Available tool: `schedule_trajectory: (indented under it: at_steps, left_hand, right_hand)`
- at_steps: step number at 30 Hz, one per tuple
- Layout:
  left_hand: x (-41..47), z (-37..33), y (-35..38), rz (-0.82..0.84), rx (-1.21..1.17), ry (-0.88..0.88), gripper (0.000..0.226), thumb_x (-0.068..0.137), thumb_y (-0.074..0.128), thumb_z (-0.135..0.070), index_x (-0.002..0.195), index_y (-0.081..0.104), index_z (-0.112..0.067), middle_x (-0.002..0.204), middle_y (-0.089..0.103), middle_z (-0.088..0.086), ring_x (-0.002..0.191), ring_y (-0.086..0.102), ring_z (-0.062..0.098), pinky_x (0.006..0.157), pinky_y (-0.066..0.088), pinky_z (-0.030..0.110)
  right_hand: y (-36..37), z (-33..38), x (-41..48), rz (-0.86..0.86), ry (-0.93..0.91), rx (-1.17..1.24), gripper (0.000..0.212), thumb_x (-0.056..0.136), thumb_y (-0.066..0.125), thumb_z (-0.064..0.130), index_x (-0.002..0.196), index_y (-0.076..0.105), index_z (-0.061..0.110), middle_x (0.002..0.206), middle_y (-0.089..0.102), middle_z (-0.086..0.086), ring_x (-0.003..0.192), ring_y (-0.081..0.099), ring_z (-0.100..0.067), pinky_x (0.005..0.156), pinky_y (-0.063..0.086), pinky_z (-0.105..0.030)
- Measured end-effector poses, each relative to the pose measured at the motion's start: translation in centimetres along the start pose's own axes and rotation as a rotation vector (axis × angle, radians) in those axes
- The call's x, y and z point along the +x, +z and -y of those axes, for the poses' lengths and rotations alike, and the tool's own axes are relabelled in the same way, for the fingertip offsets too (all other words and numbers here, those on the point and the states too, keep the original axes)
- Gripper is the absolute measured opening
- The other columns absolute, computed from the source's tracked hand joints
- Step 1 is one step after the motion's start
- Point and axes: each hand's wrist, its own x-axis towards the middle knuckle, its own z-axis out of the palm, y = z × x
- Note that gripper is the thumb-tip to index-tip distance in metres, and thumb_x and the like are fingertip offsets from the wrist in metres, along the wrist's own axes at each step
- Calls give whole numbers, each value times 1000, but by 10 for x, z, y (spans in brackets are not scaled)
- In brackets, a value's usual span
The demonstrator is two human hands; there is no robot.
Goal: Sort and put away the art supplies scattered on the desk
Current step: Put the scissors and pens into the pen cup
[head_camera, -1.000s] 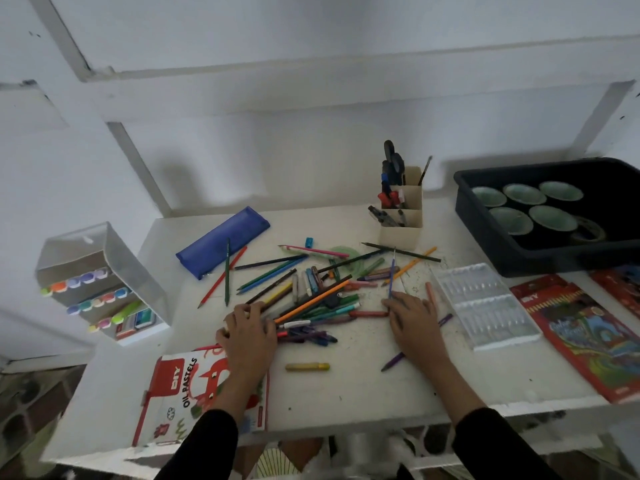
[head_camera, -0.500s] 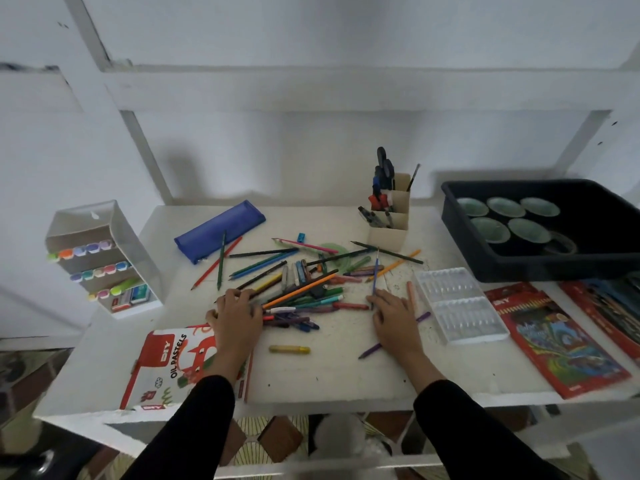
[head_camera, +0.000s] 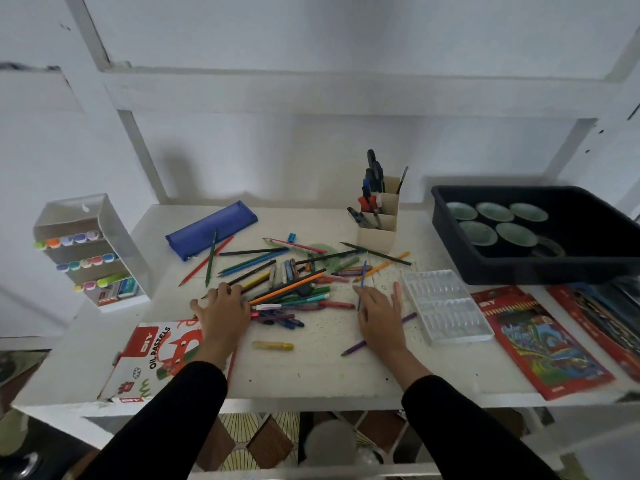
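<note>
A heap of coloured pencils and crayons [head_camera: 294, 289] lies scattered across the middle of the white desk [head_camera: 311, 368]. My left hand [head_camera: 223, 311] rests flat at the heap's left edge, fingers spread over some pencil ends. My right hand [head_camera: 379, 315] lies flat at the heap's right, fingers straight, over a purple pencil [head_camera: 353, 348]; a thin blue pencil [head_camera: 362, 282] runs beside its fingers. A yellow crayon [head_camera: 272, 345] lies alone between my hands. An oil pastels box [head_camera: 152, 358] sits under my left wrist.
A clear plastic tray [head_camera: 445, 310] lies right of my right hand, beside red pencil packs [head_camera: 540, 337]. A black bin [head_camera: 540, 268] holds round dishes. A cardboard pen holder [head_camera: 379, 223] and a blue pencil case [head_camera: 211, 230] stand behind; a marker rack [head_camera: 90, 251] is at left.
The view has tilted and pulled back a little. Both hands stay flat on the desk at the two sides of the heap, in nearly the same spots.
</note>
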Motion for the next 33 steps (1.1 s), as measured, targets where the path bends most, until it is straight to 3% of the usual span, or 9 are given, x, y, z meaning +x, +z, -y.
schedule_trajectory:
  at_steps: [5, 8, 13, 16, 19, 23, 28, 30, 33]
  left_hand:
    - [-3, -13, -6, -66, -34, -61, 30, 94, 44, -23, 121, 56, -19, 124, 53, 6, 117, 46, 26, 103, 24, 62]
    - [-12, -34, -5, -124, -103, 30, 29, 89, 53, -19, 117, 61, -18, 123, 56, 6, 116, 48, 26, 101, 26, 60]
    - [-43, -88, 4, -156, -275, 485, 31, 85, 54, -18, 115, 64, -21, 119, 58, 3, 115, 52, 25, 97, 33, 52]
    - [-67, -122, 12, 107, -247, 784, 43, 94, 42, -25, 137, 43, -31, 143, 40, -5, 136, 30, 15, 112, 16, 55]
    - [-83, -144, 22, 226, -76, 992, 51, 96, 19, -36, 147, 22, -36, 157, 17, -8, 145, 9, 13, 113, -1, 61]
    - [-83, -146, 33, 219, -62, 881, 64, 88, 2, -44, 149, 21, -34, 157, 15, -12, 146, 5, 11, 109, -9, 66]
    - [-86, -139, 36, 68, -201, 655, 44, 86, 33, -30, 116, 65, -27, 130, 55, -8, 131, 45, 18, 103, 21, 71]
    - [-84, -140, 39, 21, -276, 560, 35, 83, 45, -23, 110, 67, -25, 129, 57, -3, 130, 45, 22, 104, 17, 71]
    - [-80, -140, 40, 19, -399, 434, 31, 81, 58, -13, 109, 70, -23, 138, 50, 1, 138, 32, 25, 107, 6, 65]
  right_hand:
    - [-25, -25, -22, -13, -204, -24, 42, 88, 35, 19, 123, 57, 19, 121, 62, 2, 118, 53, -14, 104, 34, -59]
    - [-44, -57, -44, -47, -145, -32, 41, 89, 36, 22, 126, 54, 20, 129, 57, 0, 125, 49, -17, 107, 29, -55]
    - [-67, -97, -70, -68, -11, -110, 44, 88, 33, 29, 124, 55, 16, 131, 56, -6, 126, 47, -23, 106, 32, -54]
    - [-68, -102, -82, -4, 77, -166, 47, 89, 30, 35, 123, 57, 17, 130, 57, -7, 124, 50, -24, 103, 34, -56]
    - [-63, -99, -90, 80, 97, -225, 48, 90, 28, 38, 121, 60, 21, 129, 59, -3, 122, 53, -19, 99, 35, -58]
    - [-60, -83, -90, 0, 77, -219, 39, 86, 34, 36, 107, 65, 26, 116, 65, -1, 105, 63, -18, 85, 46, -54]
    - [-58, -71, -74, -142, 50, -227, 19, 85, 54, 24, 98, 68, 21, 96, 66, 3, 81, 64, -16, 77, 47, -46]
    - [-59, -67, -58, -128, 59, -218, 23, 80, 67, 16, 102, 67, 21, 97, 65, 2, 82, 63, -17, 76, 47, -44]
    - [-64, -55, -27, 9, 23, -196, 36, 83, 62, 9, 117, 61, 24, 111, 60, 0, 96, 59, -19, 82, 46, -42]
